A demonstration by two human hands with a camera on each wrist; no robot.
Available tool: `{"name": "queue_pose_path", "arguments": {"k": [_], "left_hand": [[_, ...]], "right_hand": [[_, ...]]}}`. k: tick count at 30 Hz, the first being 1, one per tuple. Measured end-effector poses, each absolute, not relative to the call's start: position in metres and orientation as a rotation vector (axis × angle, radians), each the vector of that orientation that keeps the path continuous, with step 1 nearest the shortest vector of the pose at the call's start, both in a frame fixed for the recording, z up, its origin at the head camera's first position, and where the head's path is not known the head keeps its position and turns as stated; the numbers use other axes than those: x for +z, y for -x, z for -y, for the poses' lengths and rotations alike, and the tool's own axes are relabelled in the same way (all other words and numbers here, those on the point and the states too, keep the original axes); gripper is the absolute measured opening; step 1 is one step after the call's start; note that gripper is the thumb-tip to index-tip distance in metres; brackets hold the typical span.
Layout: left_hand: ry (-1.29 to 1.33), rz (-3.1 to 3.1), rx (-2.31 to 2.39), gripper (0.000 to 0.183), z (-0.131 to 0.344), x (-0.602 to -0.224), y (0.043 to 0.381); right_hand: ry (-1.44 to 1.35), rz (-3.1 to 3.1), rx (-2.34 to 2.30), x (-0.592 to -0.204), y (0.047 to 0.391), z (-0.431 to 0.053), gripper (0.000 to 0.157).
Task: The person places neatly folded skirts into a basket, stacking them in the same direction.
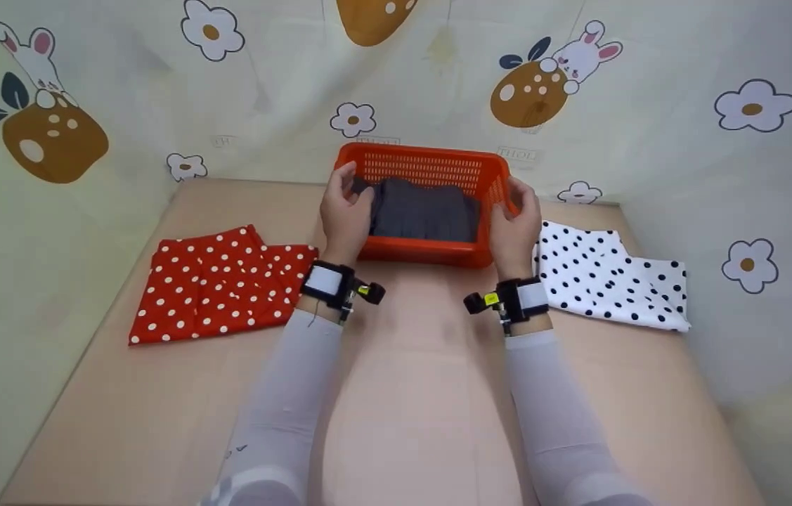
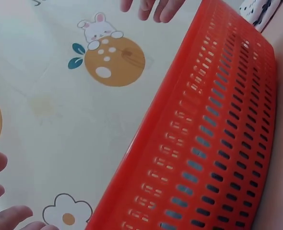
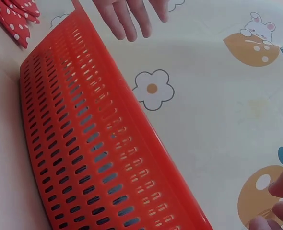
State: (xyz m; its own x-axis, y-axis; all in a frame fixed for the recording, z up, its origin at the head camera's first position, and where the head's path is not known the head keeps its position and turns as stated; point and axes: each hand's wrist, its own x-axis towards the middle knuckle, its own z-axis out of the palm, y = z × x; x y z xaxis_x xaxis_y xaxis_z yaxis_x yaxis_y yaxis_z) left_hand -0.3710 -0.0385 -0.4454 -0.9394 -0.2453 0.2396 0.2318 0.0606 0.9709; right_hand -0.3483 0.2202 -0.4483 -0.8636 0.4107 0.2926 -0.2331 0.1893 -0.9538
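Observation:
An orange-red plastic basket (image 1: 417, 250) with slotted walls stands at the back of the table, in the middle. Dark grey folded cloth (image 1: 425, 211) lies inside it. My left hand (image 1: 346, 219) is over the basket's left end, fingers loosely bent and spread from the thumb. At the right end, my right hand (image 1: 516, 228) has a similar pose. In both wrist views the fingertips show apart from the basket's long wall (image 2: 199, 129), raised above its rim, with nothing pinched between them.
To the left lies a folded red cloth with white dots (image 1: 220, 288). A folded white cloth with black dots (image 1: 606, 277) lies on the right, close beside the right wrist. Behind the table (image 1: 424, 407) hangs a printed curtain (image 1: 283, 91) with rabbits and flowers.

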Motion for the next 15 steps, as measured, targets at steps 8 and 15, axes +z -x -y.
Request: {"name": "queue_pose_path", "arguments": {"k": [8, 15], "left_hand": [[0.021, 1.969, -1.927, 0.039, 0.036, -0.448, 0.363], [0.089, 2.028, -1.89, 0.038, 0.025, -0.432, 0.348]], "right_hand": [[0.233, 1.998, 1.662, -0.449, 0.349, -0.225, 0.048], [0.214, 1.99, 1.66, -0.444, 0.346, -0.231, 0.051]]}}
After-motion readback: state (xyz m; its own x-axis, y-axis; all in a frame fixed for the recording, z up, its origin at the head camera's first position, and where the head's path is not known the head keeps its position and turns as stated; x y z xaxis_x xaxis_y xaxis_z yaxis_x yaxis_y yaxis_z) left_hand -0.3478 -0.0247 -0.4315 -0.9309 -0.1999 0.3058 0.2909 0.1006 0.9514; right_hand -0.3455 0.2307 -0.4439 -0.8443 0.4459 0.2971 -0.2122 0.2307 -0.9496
